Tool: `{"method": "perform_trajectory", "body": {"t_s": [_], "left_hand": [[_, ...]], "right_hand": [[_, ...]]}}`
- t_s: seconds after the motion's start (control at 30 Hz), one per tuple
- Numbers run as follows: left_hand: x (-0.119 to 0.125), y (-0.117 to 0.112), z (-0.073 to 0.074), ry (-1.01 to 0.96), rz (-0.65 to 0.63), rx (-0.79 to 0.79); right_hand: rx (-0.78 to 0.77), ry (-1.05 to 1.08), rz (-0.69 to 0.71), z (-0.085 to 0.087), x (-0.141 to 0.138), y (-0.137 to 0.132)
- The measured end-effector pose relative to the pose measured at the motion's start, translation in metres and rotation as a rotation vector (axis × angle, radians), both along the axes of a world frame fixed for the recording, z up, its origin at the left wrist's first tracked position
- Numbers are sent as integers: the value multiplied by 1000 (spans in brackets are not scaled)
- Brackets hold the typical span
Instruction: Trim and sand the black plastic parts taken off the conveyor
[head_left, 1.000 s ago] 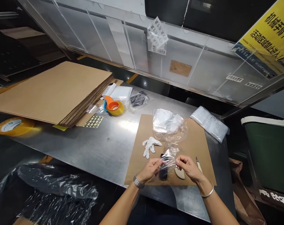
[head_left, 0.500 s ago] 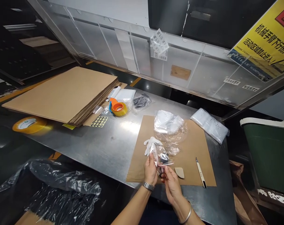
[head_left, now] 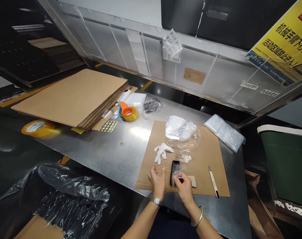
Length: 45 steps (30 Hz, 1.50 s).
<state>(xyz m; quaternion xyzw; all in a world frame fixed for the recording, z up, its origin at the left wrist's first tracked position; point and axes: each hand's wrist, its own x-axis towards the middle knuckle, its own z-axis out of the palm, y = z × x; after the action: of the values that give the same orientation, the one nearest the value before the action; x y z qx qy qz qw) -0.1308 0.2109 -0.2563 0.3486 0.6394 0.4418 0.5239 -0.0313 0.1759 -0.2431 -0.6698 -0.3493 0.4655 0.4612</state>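
At the near edge of a cardboard sheet [head_left: 200, 156], the left hand [head_left: 158, 182] is loosely open with fingers bent upward, holding nothing, just left of the phone [head_left: 175, 167]. The right hand [head_left: 184, 186] pinches clear film [head_left: 180, 169] between thumb and fingers, over the near right part of the phone, which lies on the sheet between the hands. A pale pad [head_left: 192, 181] sits just right of that hand, partly hidden by it; farther right lies a knife [head_left: 213, 182]. Beyond the left hand rests a white glove [head_left: 163, 152], and farther back crumpled plastic bags [head_left: 178, 129] lie on the sheet. A white packet [head_left: 225, 132] lies at the far right of the metal table [head_left: 116, 156]. At the far left are a sheet of stickers [head_left: 108, 126], an orange tape dispenser [head_left: 128, 111] and a stack of cardboard [head_left: 71, 96].
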Motion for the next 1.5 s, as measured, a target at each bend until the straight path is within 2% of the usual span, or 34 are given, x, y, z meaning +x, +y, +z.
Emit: {"method": "perform_trajectory", "body": {"t_s": [0.13, 0.2, 0.33, 0.47, 0.6, 0.7, 0.8, 0.93, 1.0, 1.1, 1.2, 1.5], "left_hand": [[-10, -8, 1, -82, -319, -6], [-15, -11, -2, -85, -422, -19], [-31, -13, -15, 62, -412, 13], [-46, -21, -26, 303, -405, 153], [-53, -31, -34, 548, -533, 371], [-64, -34, -44, 675, -599, 468], [-81, -33, -58, 779, -567, 494], [-100, -25, -72, 904, -481, 459], [-102, -19, -76, 947, -459, 428], [-97, -10, -78, 980, -463, 387], [-91, -3, -77, 996, -478, 361], [-81, 9, -78, 891, -589, 322]], "right_hand": [[0, -129, 165, -1, 4, 1], [-5, -171, 244, -4, 6, 1], [-21, -258, 311, -13, 13, -1], [25, -403, 338, -19, 6, -3], [119, -490, 479, -22, -19, -7], [135, -544, 526, -27, -32, -12], [87, -604, 482, -36, -28, -19], [-108, -735, 247, -57, -4, -24], [-200, -788, 182, -67, 7, -23], [-271, -825, 176, -76, 15, -19], [-287, -836, 160, -72, 13, -17], [-138, -717, 55, -35, -2, -29]]}}
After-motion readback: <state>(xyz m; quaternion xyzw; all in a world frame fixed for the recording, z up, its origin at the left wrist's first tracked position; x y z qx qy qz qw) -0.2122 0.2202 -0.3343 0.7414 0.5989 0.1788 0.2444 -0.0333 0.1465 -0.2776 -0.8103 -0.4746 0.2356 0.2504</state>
